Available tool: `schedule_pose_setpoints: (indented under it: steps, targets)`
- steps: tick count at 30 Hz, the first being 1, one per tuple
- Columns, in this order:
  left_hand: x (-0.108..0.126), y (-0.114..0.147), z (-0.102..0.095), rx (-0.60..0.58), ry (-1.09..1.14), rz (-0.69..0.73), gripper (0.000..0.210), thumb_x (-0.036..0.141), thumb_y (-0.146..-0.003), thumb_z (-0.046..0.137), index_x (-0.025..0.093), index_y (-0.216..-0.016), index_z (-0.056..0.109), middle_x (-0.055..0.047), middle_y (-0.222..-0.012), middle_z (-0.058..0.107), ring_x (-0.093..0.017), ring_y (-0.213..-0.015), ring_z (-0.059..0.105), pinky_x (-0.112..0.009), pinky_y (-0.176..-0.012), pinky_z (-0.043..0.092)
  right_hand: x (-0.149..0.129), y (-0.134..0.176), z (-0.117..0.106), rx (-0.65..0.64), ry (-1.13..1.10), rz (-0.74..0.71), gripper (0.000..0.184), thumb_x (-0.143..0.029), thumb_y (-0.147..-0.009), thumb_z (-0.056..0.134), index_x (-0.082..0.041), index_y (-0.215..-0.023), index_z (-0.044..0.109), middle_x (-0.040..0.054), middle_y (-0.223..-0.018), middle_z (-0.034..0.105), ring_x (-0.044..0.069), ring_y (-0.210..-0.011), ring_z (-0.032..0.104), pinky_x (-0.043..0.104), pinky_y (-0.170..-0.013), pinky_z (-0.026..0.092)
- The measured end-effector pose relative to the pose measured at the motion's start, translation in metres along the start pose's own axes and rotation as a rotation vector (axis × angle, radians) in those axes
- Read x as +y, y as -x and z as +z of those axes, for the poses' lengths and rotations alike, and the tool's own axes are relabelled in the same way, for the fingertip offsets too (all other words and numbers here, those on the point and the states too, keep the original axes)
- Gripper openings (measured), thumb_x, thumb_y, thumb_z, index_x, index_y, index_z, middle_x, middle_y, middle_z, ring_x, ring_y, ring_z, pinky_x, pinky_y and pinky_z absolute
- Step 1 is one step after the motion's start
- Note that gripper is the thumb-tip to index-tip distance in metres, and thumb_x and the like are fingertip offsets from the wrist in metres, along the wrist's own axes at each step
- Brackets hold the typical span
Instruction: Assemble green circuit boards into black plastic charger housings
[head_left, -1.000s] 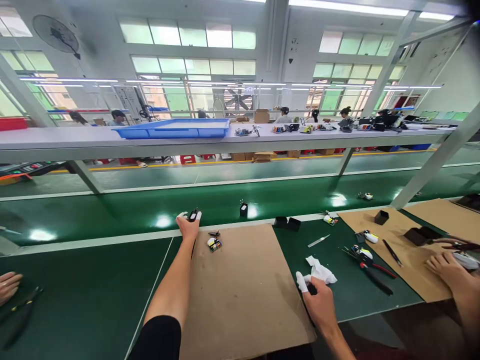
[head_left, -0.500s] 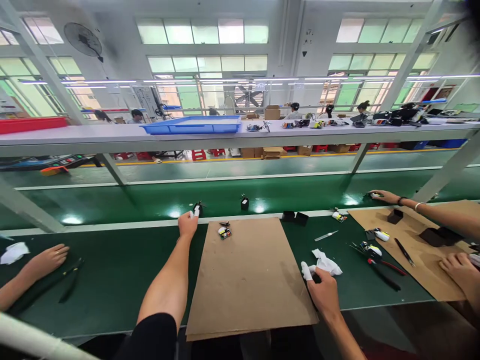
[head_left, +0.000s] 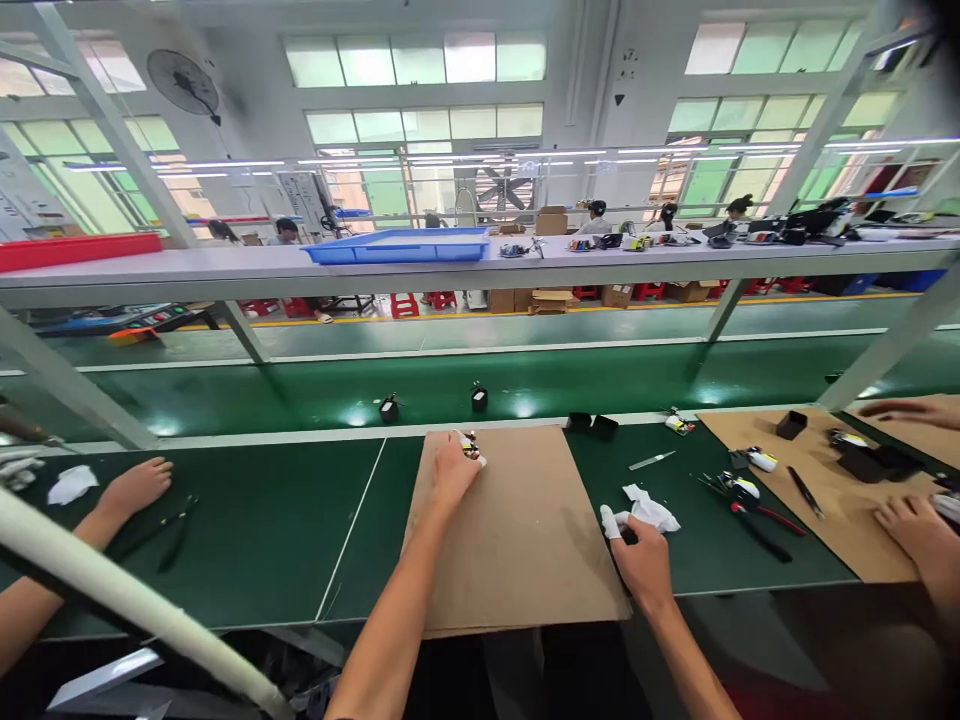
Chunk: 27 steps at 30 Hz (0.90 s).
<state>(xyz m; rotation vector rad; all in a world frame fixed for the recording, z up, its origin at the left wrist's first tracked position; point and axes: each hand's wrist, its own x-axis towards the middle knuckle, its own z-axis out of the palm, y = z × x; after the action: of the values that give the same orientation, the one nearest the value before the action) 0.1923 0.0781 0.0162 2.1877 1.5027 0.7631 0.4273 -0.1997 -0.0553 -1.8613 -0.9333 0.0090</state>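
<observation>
My left hand [head_left: 454, 475] is at the far part of a brown cardboard sheet [head_left: 525, 560], its fingers closed around a small circuit board [head_left: 470, 446] with yellow and white parts. Much of the board is hidden by the hand. My right hand [head_left: 643, 562] is at the sheet's right edge, white covers on its fingertips. Its fingers are curled together near a crumpled white tissue [head_left: 651, 508]; a dark patch shows between them, and I cannot make out what it is. Two black cases with prongs, one on the left [head_left: 388, 407] and one on the right [head_left: 479, 397], stand on the green belt beyond.
Right of the sheet lie black open boxes [head_left: 591, 425], a white-and-yellow component [head_left: 679, 424], a thin blade-like tool [head_left: 651, 461] and red-and-black pliers [head_left: 765, 525]. Co-workers' hands are at the left [head_left: 139, 487] and right [head_left: 911, 528]. A shelf with a blue tray [head_left: 397, 248] runs across ahead.
My left hand has let go of the left black case on the belt and come back right to the circuit board on the cardboard. My right hand has hardly moved.
</observation>
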Motion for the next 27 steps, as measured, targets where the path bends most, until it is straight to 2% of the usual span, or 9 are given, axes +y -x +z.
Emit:
schedule_pose_setpoints:
  steps: [3, 7, 9, 12, 17, 21, 24, 25, 27]
  targets:
    - [0.045, 0.03, 0.019, -0.056, 0.102, 0.18, 0.033, 0.027, -0.093, 0.079, 0.017, -0.121, 0.066, -0.009, -0.125, 0.068, -0.024, -0.106, 0.069, -0.045, -0.095, 0.061, -0.006, -0.001, -0.002, -0.041, -0.08, -0.018, 0.048, -0.067, -0.094, 0.066, -0.025, -0.073, 0.077, 0.0072, -0.075, 0.077, 0.028, -0.075, 0.065, 0.041, -0.078, 0.05]
    - [0.109, 0.099, 0.069, -0.219, 0.258, 0.475, 0.048, 0.004, -0.075, 0.077, 0.026, -0.116, 0.064, -0.009, -0.122, 0.065, -0.023, -0.1, 0.071, -0.035, -0.091, 0.062, -0.007, -0.006, -0.005, -0.129, -0.191, -0.045, 0.036, -0.057, -0.092, 0.071, -0.023, -0.096, 0.082, 0.0052, -0.083, 0.08, 0.027, -0.078, 0.07, 0.038, -0.079, 0.054]
    - [0.133, 0.126, 0.091, -0.277, 0.307, 0.569, 0.046, -0.002, -0.073, 0.069, 0.026, -0.109, 0.063, -0.009, -0.12, 0.064, -0.023, -0.098, 0.07, -0.034, -0.088, 0.061, -0.004, -0.01, -0.005, -0.129, -0.216, -0.039, 0.033, -0.053, -0.09, 0.073, -0.021, -0.093, 0.08, 0.0045, -0.081, 0.078, 0.025, -0.077, 0.068, 0.037, -0.077, 0.054]
    - [0.15, 0.141, 0.11, -0.307, 0.343, 0.642, 0.046, -0.008, -0.072, 0.057, 0.024, -0.104, 0.059, -0.01, -0.117, 0.062, -0.024, -0.098, 0.068, -0.035, -0.087, 0.06, 0.002, -0.015, -0.003, -0.082, -0.246, -0.018, 0.03, -0.05, -0.087, 0.073, -0.02, -0.086, 0.075, 0.0051, -0.081, 0.076, 0.024, -0.076, 0.066, 0.036, -0.075, 0.054]
    - [0.148, 0.133, 0.119, -0.333, 0.346, 0.733, 0.056, -0.007, -0.071, 0.054, 0.022, -0.119, 0.059, -0.012, -0.122, 0.061, -0.026, -0.105, 0.068, -0.042, -0.095, 0.061, 0.005, -0.021, -0.001, -0.02, -0.334, 0.011, 0.033, -0.047, -0.085, 0.077, -0.019, -0.101, 0.077, 0.0061, -0.092, 0.079, 0.024, -0.081, 0.068, 0.036, -0.078, 0.058]
    - [0.137, 0.121, 0.119, -0.354, 0.338, 0.813, 0.083, 0.013, -0.072, 0.077, 0.017, -0.148, 0.045, -0.018, -0.138, 0.058, -0.034, -0.122, 0.065, -0.052, -0.105, 0.06, 0.007, -0.023, -0.003, 0.03, -0.399, 0.059, 0.039, -0.045, -0.087, 0.078, -0.019, -0.116, 0.077, 0.0086, -0.102, 0.08, 0.028, -0.09, 0.072, 0.041, -0.086, 0.061]
    - [0.132, 0.085, 0.115, -0.352, 0.321, 0.847, 0.105, 0.035, -0.06, 0.094, 0.015, -0.151, 0.045, -0.016, -0.132, 0.06, -0.037, -0.122, 0.064, -0.055, -0.107, 0.059, 0.009, -0.025, -0.004, 0.108, -0.42, 0.114, 0.042, -0.045, -0.092, 0.07, -0.018, -0.125, 0.073, 0.0096, -0.102, 0.078, 0.026, -0.087, 0.07, 0.042, -0.084, 0.061]
    - [0.132, 0.067, 0.114, -0.342, 0.311, 0.841, 0.101, 0.04, -0.063, 0.094, 0.015, -0.149, 0.048, -0.014, -0.127, 0.061, -0.034, -0.117, 0.065, -0.053, -0.105, 0.06, 0.009, -0.027, -0.004, 0.122, -0.425, 0.126, 0.042, -0.044, -0.093, 0.069, -0.018, -0.125, 0.072, 0.0093, -0.1, 0.077, 0.026, -0.084, 0.069, 0.041, -0.082, 0.061]
    - [0.138, 0.025, 0.114, -0.302, 0.286, 0.796, 0.071, 0.044, -0.083, 0.084, 0.017, -0.142, 0.056, -0.011, -0.121, 0.063, -0.027, -0.106, 0.067, -0.049, -0.101, 0.061, 0.007, -0.029, -0.005, 0.117, -0.433, 0.133, 0.039, -0.042, -0.091, 0.07, -0.018, -0.121, 0.073, 0.008, -0.095, 0.076, 0.024, -0.079, 0.067, 0.041, -0.079, 0.06]
